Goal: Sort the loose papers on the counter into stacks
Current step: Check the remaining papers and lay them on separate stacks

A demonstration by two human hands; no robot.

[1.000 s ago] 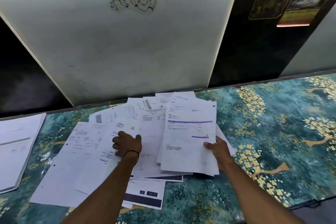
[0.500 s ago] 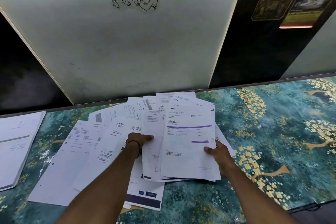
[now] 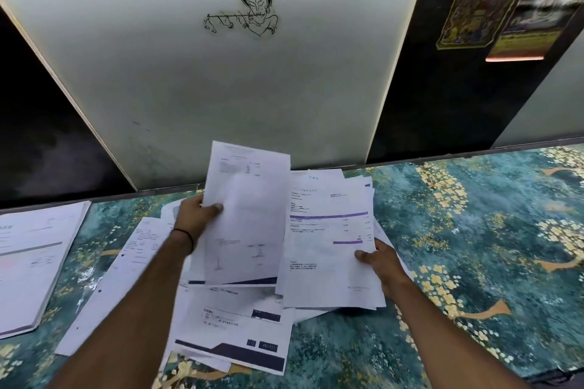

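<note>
Loose white papers (image 3: 227, 331) lie fanned over the teal patterned counter (image 3: 474, 262) in front of me. My left hand (image 3: 196, 215) grips a sheet with faint print (image 3: 246, 218) by its left edge and holds it raised and tilted above the pile. My right hand (image 3: 376, 259) pinches the right edge of a small bundle whose top sheet carries purple bars (image 3: 328, 246); the bundle's lower part rests on the pile. A neat stack of papers (image 3: 28, 262) lies at the far left of the counter.
A pale wall panel (image 3: 221, 88) with a line drawing rises right behind the counter, flanked by dark panels. Posters (image 3: 493, 0) hang at the top right. The counter's front edge (image 3: 553, 373) runs at the lower right.
My left hand has taken hold of one sheet from the pile and lifted it up and toward the wall. My right hand keeps its hold on the purple-barred bundle, which has hardly moved.
</note>
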